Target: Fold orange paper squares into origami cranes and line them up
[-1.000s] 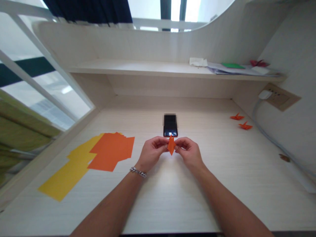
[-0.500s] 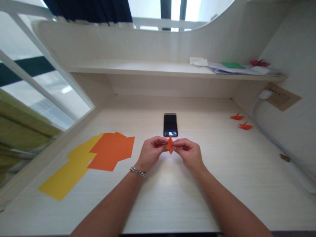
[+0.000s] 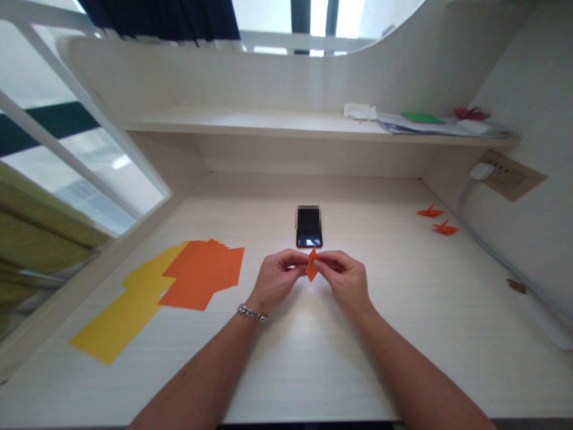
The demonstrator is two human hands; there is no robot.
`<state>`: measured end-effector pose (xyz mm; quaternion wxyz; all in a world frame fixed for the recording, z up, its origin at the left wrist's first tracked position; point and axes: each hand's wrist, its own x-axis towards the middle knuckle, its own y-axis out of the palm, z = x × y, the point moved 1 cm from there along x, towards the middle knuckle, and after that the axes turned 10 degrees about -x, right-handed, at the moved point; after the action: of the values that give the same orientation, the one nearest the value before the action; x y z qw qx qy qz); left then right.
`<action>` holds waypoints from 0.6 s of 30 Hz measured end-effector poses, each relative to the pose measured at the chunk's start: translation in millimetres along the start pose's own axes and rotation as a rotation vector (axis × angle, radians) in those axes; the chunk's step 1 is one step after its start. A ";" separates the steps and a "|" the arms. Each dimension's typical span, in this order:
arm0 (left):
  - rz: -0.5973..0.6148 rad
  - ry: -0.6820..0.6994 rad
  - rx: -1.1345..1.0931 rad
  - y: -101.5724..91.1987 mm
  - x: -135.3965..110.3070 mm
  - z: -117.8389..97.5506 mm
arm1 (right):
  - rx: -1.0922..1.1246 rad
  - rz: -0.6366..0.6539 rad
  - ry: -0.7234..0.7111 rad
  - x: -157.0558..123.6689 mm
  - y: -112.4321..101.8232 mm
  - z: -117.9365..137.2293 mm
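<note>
2 hands, left (image 3: 277,280), right (image 3: 344,282), pinch orange origami (image 3: 311,266) inside desk edges (image 3: 89,279).

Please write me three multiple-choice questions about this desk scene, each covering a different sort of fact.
1. Where is the metal chain bracelet? A) right wrist B) left wrist C) neither wrist
2. How many orange paper cranes lie at the right side of the desk? A) two B) one C) four
3. What state is the folded orange paper in? A) flat on the desk B) held in the left hand alone C) pinched between both hands

Answers:
1 B, since it circles the wrist of the left hand.
2 A, since two small cranes sit there, one beyond the other.
3 C, since the fingers of the left hand and the right hand grip it from either side.
</note>
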<state>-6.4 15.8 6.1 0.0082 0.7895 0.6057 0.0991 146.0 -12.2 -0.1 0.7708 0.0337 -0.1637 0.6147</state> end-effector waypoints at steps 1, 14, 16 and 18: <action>-0.004 -0.013 -0.018 0.2 0.1 0.3 | -0.004 -0.007 -0.005 0.0 0.0 -0.5; -0.057 -0.019 -0.310 -5.9 3.6 4.5 | -0.024 0.124 -0.248 -1.1 -3.1 4.5; -0.072 0.009 -0.306 -6.7 4.0 5.8 | -0.050 0.130 -0.275 -0.4 -4.0 6.2; -0.075 0.046 -0.298 -7.3 4.1 6.5 | -0.068 0.137 -0.292 0.2 -4.7 7.3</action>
<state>-11.3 22.3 -0.6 0.1154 0.7537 0.6135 0.2055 149.0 -15.0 7.5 0.6958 0.0851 -0.2967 0.6485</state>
